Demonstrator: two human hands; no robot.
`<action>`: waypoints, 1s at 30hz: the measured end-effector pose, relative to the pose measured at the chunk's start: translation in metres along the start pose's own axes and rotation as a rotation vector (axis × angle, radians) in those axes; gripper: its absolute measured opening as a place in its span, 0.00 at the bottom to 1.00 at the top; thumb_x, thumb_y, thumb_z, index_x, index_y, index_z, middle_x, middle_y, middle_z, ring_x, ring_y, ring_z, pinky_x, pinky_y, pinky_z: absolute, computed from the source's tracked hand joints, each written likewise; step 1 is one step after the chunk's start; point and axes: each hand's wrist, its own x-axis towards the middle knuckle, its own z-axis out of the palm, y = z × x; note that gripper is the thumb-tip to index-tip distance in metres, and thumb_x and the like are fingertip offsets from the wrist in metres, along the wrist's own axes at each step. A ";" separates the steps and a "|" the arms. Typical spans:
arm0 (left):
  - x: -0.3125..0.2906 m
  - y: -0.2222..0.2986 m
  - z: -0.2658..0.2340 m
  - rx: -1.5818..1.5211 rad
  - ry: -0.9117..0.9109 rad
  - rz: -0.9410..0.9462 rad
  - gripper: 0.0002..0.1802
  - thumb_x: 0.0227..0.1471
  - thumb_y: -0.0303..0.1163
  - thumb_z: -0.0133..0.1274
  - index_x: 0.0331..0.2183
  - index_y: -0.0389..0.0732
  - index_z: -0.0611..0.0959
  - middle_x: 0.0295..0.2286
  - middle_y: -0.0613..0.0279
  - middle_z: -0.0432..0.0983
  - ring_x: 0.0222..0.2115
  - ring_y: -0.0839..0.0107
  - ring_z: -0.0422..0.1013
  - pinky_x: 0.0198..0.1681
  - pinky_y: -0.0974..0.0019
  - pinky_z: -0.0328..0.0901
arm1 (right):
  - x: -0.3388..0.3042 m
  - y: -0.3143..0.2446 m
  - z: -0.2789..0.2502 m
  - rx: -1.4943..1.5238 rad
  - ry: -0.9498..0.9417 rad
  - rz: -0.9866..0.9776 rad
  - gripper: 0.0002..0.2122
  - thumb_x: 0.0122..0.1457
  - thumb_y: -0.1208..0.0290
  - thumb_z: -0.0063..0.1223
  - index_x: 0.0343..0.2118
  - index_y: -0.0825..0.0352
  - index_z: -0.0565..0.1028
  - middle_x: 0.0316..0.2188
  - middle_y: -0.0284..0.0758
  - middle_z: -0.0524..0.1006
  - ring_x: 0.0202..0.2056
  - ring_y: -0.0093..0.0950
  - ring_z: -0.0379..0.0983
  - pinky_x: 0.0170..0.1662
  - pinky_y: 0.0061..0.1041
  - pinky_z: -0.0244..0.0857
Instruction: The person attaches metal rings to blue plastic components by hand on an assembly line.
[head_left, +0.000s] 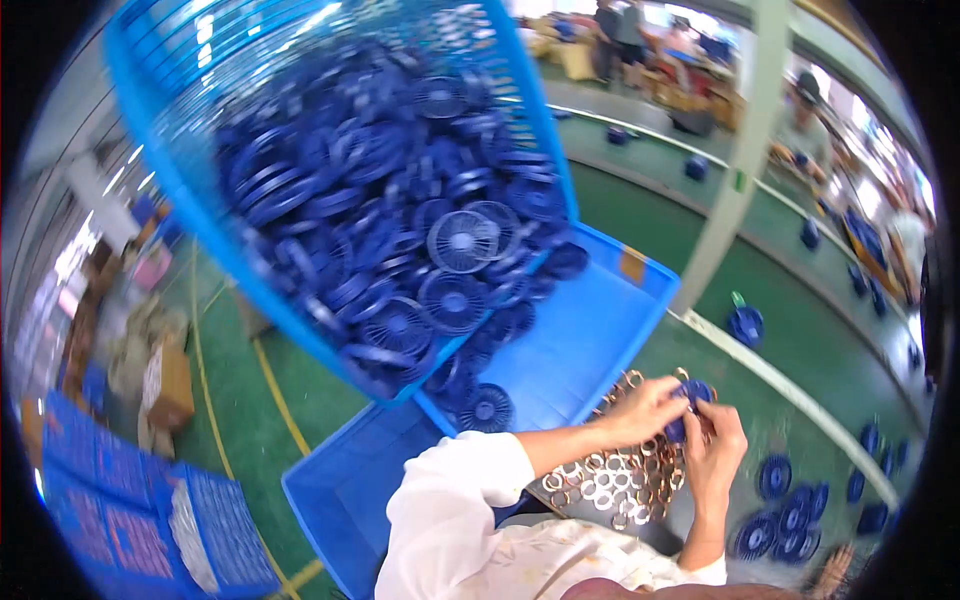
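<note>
Both hands meet over a dark blue round fan grille [697, 390], which is tilted and partly covered by fingers. My left hand [645, 412] pinches it from the left side. On its right, my right hand [716, 440] has the fingertips closed against the grille's lower part; any small part between the fingers is too small to make out. Just below the hands lies a spread of shiny silver and copper-coloured rings [620, 484]. Several more blue grilles [792, 515] sit in a loose group to the right of my right hand.
A large light-blue slatted basket [180, 205], heaped with blue grilles [370, 180], tilts over a blue bin [560, 365] where some have landed. Another blue bin [330, 495] stands at lower left. A green conveyor [690, 240] carrying spaced blue parts passes a pale post [748, 150]. People work beyond.
</note>
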 end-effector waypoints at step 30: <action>-0.019 0.009 0.005 -0.392 -0.337 -0.025 0.19 0.53 0.41 0.66 0.33 0.33 0.83 0.26 0.66 0.77 0.24 0.78 0.74 0.25 0.73 0.71 | -0.023 0.018 -0.034 0.190 -0.240 -0.166 0.13 0.40 0.79 0.71 0.32 0.68 0.81 0.36 0.35 0.76 0.40 0.28 0.73 0.45 0.27 0.67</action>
